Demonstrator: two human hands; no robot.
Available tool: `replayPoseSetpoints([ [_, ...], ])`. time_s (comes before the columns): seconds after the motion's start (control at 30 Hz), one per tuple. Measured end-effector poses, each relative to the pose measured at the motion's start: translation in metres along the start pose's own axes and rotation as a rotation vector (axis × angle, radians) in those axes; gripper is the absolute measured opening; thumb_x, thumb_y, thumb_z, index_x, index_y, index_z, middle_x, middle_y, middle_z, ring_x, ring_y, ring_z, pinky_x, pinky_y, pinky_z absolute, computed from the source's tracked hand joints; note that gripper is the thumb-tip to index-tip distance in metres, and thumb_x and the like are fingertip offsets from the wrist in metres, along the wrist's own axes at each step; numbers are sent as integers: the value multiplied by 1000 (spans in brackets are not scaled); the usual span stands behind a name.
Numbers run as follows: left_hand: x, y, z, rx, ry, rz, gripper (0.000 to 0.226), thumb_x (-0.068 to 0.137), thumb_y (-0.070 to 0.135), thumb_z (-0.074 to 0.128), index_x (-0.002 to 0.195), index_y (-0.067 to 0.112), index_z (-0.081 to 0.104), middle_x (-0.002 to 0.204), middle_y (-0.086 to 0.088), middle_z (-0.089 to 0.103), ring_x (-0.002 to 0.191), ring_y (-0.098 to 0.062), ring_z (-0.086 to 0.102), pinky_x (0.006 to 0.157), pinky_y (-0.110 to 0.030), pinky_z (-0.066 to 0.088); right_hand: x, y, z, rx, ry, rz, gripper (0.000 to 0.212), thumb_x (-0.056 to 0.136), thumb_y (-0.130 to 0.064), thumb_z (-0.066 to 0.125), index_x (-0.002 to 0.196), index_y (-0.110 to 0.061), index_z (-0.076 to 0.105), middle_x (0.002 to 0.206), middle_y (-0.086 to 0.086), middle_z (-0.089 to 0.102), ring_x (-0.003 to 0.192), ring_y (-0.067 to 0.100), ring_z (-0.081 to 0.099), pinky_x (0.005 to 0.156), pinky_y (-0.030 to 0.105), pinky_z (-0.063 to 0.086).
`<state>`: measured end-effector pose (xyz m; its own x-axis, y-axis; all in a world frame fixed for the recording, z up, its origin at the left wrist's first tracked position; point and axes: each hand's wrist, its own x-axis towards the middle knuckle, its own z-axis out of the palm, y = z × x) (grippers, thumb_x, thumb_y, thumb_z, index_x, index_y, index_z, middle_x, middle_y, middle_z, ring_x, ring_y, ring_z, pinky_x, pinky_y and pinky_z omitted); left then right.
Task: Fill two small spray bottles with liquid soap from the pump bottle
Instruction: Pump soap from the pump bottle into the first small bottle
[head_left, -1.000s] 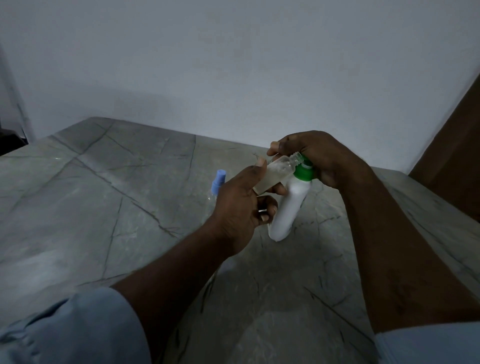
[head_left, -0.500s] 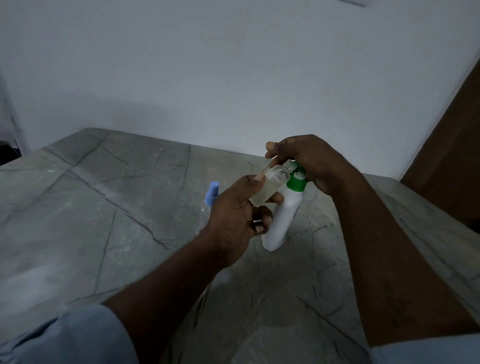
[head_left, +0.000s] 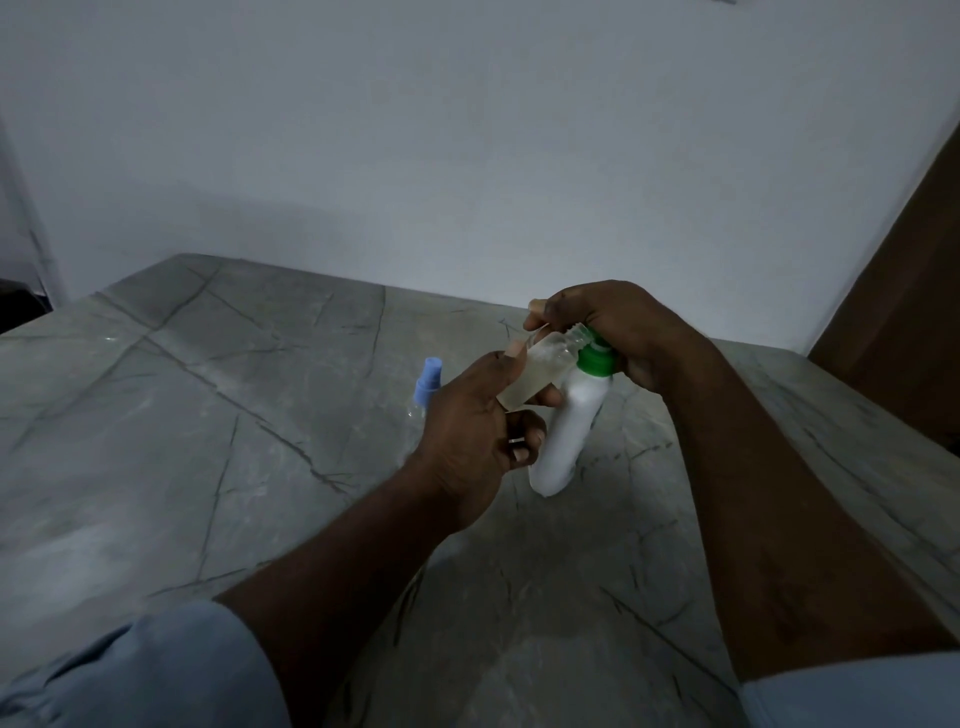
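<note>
My left hand (head_left: 475, 431) grips a small clear spray bottle (head_left: 543, 366), cap off, tilted with its open neck up and to the right against the pump nozzle. It holds pale liquid in its lower part. My right hand (head_left: 618, 332) curls over the green pump head (head_left: 596, 361) of the white pump bottle (head_left: 569, 431), which stands tilted on the table. A second small clear spray bottle with a blue cap (head_left: 427, 382) stands on the table left of my left hand, partly hidden by it.
The grey marbled table (head_left: 218, 441) runs back to a white wall (head_left: 467, 156). A brown panel (head_left: 904, 312) rises at the right edge. A dark gap (head_left: 21, 306) shows at the far left.
The view has shifted slightly, so the hands and bottles sit a little lower and right. My hands keep the same hold on both bottles.
</note>
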<state>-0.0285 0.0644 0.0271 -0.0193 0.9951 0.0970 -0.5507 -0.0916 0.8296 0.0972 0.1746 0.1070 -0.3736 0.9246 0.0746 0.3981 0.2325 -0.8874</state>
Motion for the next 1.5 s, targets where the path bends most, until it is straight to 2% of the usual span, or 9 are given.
replayPoseSetpoints([
  [0.13, 2, 1, 0, -5, -8, -4, 40, 98, 38, 50, 122, 9, 62, 86, -9, 67, 53, -17, 49, 46, -22, 43, -5, -8, -2, -49, 28, -56, 28, 67, -43, 75, 79, -19, 83, 97, 1, 79, 107, 32, 71, 100, 52, 53],
  [0.27, 0, 3, 3, -10, -19, -5, 37, 102, 37, 46, 121, 10, 62, 85, -8, 67, 52, -16, 49, 46, -21, 42, -6, -12, -7, -67, 45, -122, 26, 88, -38, 72, 90, -13, 79, 94, 5, 77, 98, 30, 71, 93, 45, 55],
  [0.4, 0, 4, 3, 8, -15, 0, 36, 103, 37, 45, 120, 10, 62, 86, -8, 68, 52, -16, 50, 49, -22, 43, -6, -11, -3, -67, 47, -94, 33, 70, -47, 74, 83, -18, 82, 95, 2, 79, 105, 34, 71, 100, 55, 52],
  [0.63, 1, 3, 2, 34, 3, 7, 44, 102, 39, 46, 127, 5, 59, 87, -8, 67, 53, -16, 49, 49, -23, 42, -6, -9, -1, -23, 20, -29, 14, 80, -28, 72, 78, -19, 82, 94, -3, 80, 102, 31, 72, 95, 48, 55],
  [0.77, 0, 1, 0, 17, 3, 17, 48, 87, 45, 55, 116, 7, 63, 86, -10, 67, 54, -17, 48, 46, -22, 42, -4, -4, 1, -10, 1, 25, 22, 89, -12, 64, 77, -19, 82, 96, -8, 80, 106, 28, 72, 97, 47, 55],
  [0.93, 1, 1, -1, 15, -7, 15, 35, 93, 43, 53, 104, 12, 66, 85, -10, 66, 53, -17, 48, 46, -23, 41, -3, -3, 0, -48, 19, -5, 18, 89, -21, 67, 80, -19, 82, 97, -2, 80, 107, 32, 71, 98, 49, 54],
  [1.2, 2, 3, 1, 3, -32, 11, 44, 100, 40, 46, 125, 7, 61, 86, -8, 67, 52, -16, 49, 45, -21, 42, -6, -12, -5, -107, 76, -108, 34, 69, -44, 68, 86, -17, 81, 102, 5, 78, 102, 29, 71, 83, 39, 55],
  [1.37, 1, 3, 1, 40, -29, 27, 45, 102, 40, 45, 126, 6, 60, 86, -7, 68, 53, -15, 49, 49, -23, 38, -5, -10, -4, -74, 74, -60, 19, 79, -29, 68, 85, -17, 82, 98, 1, 79, 107, 35, 70, 97, 49, 54],
  [1.5, 1, 3, 1, 32, -3, 21, 43, 100, 40, 47, 123, 5, 61, 86, -9, 67, 52, -16, 49, 46, -22, 41, -4, -8, -3, -52, 39, 6, 16, 88, -18, 66, 86, -16, 82, 99, -2, 80, 99, 26, 71, 91, 43, 55],
])
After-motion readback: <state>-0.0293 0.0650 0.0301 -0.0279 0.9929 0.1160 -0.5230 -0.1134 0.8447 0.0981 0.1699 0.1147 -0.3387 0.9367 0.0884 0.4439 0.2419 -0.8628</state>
